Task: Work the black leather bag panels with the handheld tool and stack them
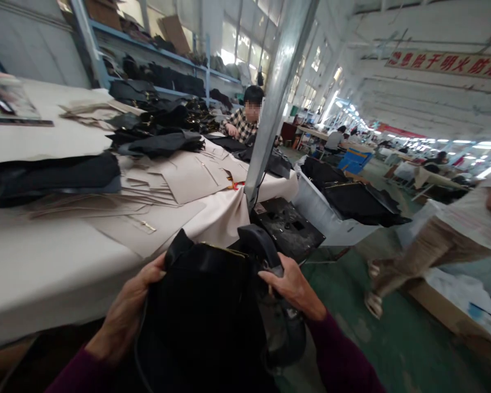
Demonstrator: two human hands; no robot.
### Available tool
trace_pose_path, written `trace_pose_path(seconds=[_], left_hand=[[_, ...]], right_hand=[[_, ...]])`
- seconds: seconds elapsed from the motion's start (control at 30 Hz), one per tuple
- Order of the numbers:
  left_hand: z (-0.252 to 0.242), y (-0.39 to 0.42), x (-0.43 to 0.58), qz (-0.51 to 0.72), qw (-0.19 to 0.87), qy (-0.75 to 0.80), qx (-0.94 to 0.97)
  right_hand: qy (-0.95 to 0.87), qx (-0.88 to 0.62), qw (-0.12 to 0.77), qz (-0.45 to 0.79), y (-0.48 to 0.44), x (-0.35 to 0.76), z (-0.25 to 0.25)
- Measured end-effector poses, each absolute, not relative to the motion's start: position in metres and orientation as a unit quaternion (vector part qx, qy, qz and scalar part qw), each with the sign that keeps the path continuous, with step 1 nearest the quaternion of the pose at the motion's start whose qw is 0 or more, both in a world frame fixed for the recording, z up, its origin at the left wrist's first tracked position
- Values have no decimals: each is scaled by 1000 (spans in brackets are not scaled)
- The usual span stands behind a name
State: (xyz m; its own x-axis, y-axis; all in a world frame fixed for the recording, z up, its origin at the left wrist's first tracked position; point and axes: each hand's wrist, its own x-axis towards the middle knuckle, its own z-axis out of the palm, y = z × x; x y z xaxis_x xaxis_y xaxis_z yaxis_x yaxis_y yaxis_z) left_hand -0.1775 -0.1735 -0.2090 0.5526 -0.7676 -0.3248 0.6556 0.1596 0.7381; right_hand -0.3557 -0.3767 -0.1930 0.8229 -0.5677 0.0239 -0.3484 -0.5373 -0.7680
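A black bag piece [204, 311] with a thin gold zip line along its top fills the lower middle of the view. My left hand [125, 311] clasps its left edge, thumb over the top. My right hand [292, 286] grips its right side next to a black curved strap [259, 243]. Both hands are closed on the black material. It is held in front of the white-covered work table [45, 267].
Beige pattern cards [175, 180] and stacks of black fabric [53, 177] lie on the table. A metal post [276, 98] rises at the table's end. A seated person [245, 123] works at the far end; another person walks past on the right [433, 245]. A green floor [372, 338] lies to the right.
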Motion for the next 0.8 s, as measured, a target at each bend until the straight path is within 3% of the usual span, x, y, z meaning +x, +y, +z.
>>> trace_pose_path(seconds=[0.33, 0.6, 0.8], left_hand=[[-196, -171, -171, -392, 811, 6, 434], [-189, -159, -173, -416, 822, 35, 386], [-196, -149, -182, -361, 817, 0, 450]], right_hand=[[262, -850, 447, -96, -396, -343, -233], [189, -837, 511, -42, -383, -313, -214], [147, -840, 522, -18, -371, -291, -211]])
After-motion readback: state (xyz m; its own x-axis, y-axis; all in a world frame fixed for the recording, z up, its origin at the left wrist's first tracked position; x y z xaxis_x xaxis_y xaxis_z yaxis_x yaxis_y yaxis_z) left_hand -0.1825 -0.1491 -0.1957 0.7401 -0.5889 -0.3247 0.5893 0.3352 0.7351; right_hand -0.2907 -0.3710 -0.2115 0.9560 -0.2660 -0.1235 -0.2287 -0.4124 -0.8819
